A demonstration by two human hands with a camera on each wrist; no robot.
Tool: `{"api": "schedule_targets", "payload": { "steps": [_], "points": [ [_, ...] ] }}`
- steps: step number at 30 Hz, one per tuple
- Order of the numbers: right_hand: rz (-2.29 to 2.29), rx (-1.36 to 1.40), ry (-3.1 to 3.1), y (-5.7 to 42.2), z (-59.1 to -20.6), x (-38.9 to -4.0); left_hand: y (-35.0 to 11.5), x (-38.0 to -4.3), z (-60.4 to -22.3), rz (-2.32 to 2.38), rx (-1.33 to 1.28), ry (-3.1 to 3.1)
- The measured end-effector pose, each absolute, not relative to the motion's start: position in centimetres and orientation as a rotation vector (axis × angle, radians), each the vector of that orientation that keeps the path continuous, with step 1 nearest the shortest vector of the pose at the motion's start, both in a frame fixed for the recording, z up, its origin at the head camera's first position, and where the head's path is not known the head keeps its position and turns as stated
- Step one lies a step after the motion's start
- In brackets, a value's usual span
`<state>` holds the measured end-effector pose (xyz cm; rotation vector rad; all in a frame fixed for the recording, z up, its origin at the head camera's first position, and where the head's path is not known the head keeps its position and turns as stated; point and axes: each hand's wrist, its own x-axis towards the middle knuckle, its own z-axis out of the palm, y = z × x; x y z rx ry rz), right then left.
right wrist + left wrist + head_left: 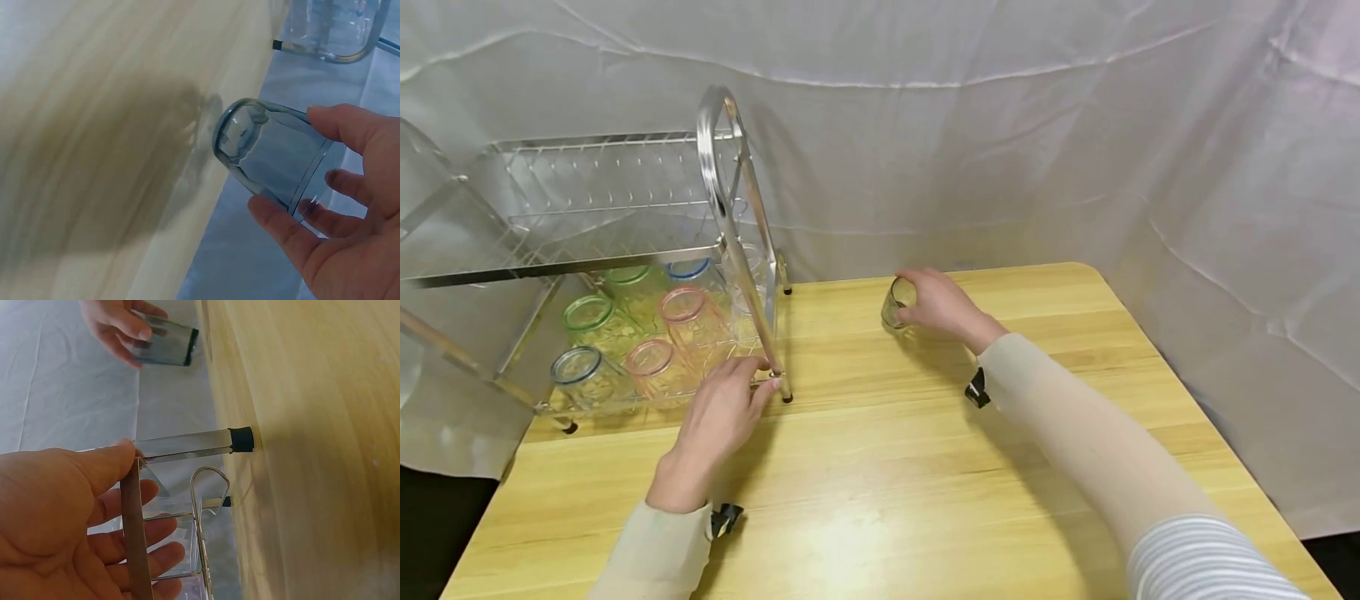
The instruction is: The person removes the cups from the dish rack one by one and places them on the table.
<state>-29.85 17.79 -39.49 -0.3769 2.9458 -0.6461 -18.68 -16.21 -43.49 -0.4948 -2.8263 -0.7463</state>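
The rack (749, 300) is the main bulky thing on my side. It stands right at my left fingers, and its arched end rises beyond them, so that frame sits between the glassware inside and my right hand. Just past my left fingers and off to their left, on the lower level, there are pink glasses (650, 358) (closest), then green glasses (589, 312) and blue glasses (576, 367), plus some clear ones (748, 325) farther back behind the end post. The upper shelf (602, 265) hangs over a good part of that lot. The grey curtain (925, 158) is behind my right fingers, and the table (865, 475) spreads out below both hands.

My left hand (721, 408) has the rack's low front bar, thumb on one side and fingers curled behind it, right by the corner leg with the black foot (242, 439).

The smoky glass (275, 150) is in my right hand (946, 304), well to the right of the left fingers. Thumb and fingers pinch it from opposite sides up near the rim, base pointing down toward the wood. It's super low, but honestly I can't tell whether the base touches the table.
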Motion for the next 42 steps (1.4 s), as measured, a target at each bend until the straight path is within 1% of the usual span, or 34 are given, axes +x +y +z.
{"api": "schedule_targets", "payload": {
  "steps": [5,15,25,34,42],
  "points": [
    [-0.572,-0.389,2.898,16.3,-39.5,-31.5,-16.4,-18.7,-43.3,-0.744,-0.464,-2.863],
    [-0.531,-0.282,2.863,14.6,-39.5,-33.3,-16.3,-19.0,-43.2,-0.73,-0.425,-2.92],
    [-0.519,-0.195,2.835,14.0,-39.1,-33.7,-16.3,-19.0,-43.2,-0.755,-0.429,-2.9],
    [-0.511,-0.25,2.81,13.7,-38.5,-34.0,-16.5,-19.1,-43.2,-0.751,-0.42,-2.904],
    [-0.5,-0.181,2.814,13.6,-38.6,-34.3,-16.6,-19.2,-43.2,-0.762,-0.422,-2.908]
  ]
}}
